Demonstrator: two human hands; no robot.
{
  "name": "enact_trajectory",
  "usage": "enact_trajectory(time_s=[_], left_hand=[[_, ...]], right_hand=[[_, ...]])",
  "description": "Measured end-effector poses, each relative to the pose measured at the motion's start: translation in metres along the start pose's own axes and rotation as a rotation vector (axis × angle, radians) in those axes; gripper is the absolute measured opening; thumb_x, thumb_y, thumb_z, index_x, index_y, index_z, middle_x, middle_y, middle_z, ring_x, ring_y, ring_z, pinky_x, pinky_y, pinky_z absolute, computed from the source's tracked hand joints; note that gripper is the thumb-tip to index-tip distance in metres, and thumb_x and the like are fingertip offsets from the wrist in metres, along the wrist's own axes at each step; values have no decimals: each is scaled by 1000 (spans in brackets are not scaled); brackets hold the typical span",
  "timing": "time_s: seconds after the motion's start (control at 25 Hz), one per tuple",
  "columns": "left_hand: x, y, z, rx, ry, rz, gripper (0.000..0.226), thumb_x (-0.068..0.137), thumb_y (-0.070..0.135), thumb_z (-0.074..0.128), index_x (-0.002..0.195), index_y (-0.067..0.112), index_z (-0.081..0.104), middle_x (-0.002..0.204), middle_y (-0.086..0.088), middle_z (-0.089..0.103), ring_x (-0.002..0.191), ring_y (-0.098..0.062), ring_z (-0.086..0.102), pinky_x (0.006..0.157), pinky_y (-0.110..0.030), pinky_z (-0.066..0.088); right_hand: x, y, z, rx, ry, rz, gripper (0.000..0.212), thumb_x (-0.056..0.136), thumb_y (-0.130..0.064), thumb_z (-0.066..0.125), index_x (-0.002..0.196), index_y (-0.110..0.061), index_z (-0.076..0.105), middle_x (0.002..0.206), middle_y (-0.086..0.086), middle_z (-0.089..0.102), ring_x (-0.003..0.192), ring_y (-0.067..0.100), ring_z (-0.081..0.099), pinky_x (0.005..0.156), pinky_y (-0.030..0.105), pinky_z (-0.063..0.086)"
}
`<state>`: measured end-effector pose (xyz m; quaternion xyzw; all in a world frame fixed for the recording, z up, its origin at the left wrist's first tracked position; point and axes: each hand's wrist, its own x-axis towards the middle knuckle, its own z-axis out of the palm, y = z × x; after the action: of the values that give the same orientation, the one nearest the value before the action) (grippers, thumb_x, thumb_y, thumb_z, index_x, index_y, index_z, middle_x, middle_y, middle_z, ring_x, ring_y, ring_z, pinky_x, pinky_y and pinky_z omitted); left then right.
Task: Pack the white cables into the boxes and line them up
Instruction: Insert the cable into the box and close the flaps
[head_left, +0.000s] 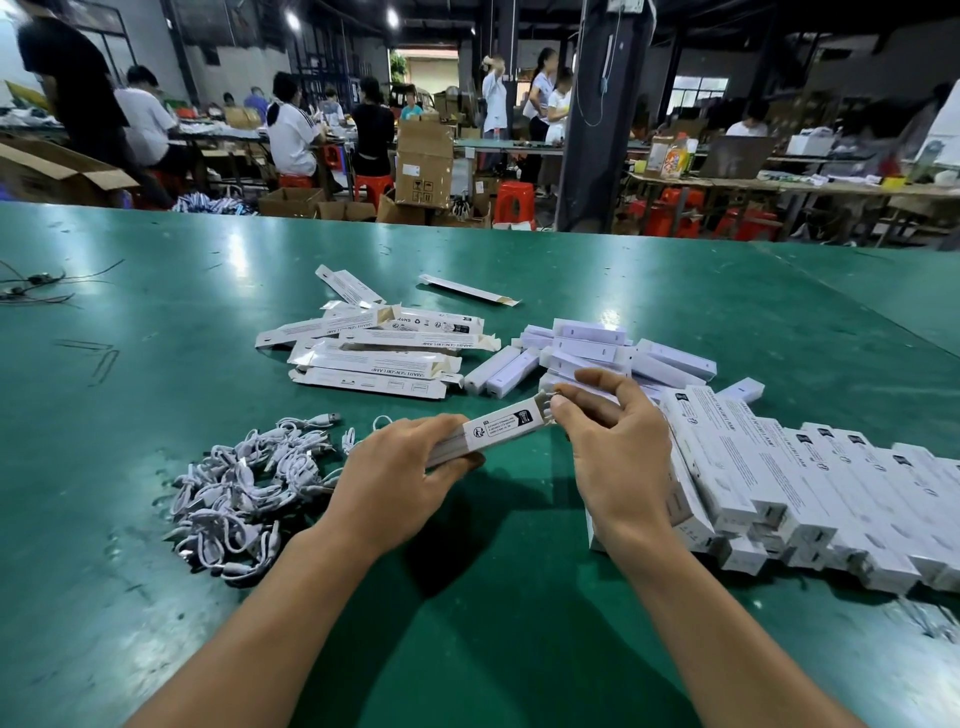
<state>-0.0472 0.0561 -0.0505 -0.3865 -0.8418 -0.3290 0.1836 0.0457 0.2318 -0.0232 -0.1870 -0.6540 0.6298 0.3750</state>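
My left hand (400, 475) grips a long white box (501, 426) above the green table (156, 364). My right hand (613, 447) pinches the box's open end flap with thumb and fingertips. A pile of coiled white cables (244, 488) lies left of my left hand. Several flat, open white boxes (374, 348) lie scattered further back. A row of packed white boxes (810, 483) leans in a line at the right, behind my right hand.
A heap of white lamp bars (587, 353) sits behind my hands. Thin dark wires (31, 288) lie at the far left of the table. Beyond the table's far edge are people, cardboard boxes (423, 163), red stools and a dark pillar (602, 114).
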Motion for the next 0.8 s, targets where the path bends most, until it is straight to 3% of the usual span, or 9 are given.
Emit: enact_trajectory(time_s=[0.12,0.32,0.52,0.8], left_hand=[[-2,1,0,-4,-19,0,30,91,46,67,117,31,66,88,12,67,75,-13,57,67,-31,47],[-2,6,1,-32,-12,-21,33,91,50,64,118,30,65,92,9,68,74,-13,56,67,-31,46],[-2,6,-1,-37,-21,-45,37,92,49,64,122,28,65,96,7,70,77,-15,59,72,-36,52],[-1,4,-2,-25,64,-48,36,91,46,66,117,22,68,88,6,70,68,-14,50,63,-30,41]], right_hand=[[-3,3,3,-43,-2,-10,23,89,-16,78,103,-30,67,92,-14,78,88,3,74,81,25,58],[-4,2,3,-93,74,-31,12,88,-31,79,92,-31,68,84,-10,72,75,-7,64,67,5,47],[-7,1,5,-199,36,1,22,91,-48,70,81,-28,71,75,-11,71,65,-3,61,58,9,43],[-12,0,8,-368,-94,-187,6,93,-41,70,90,-39,65,100,-15,57,88,2,60,78,12,44]])
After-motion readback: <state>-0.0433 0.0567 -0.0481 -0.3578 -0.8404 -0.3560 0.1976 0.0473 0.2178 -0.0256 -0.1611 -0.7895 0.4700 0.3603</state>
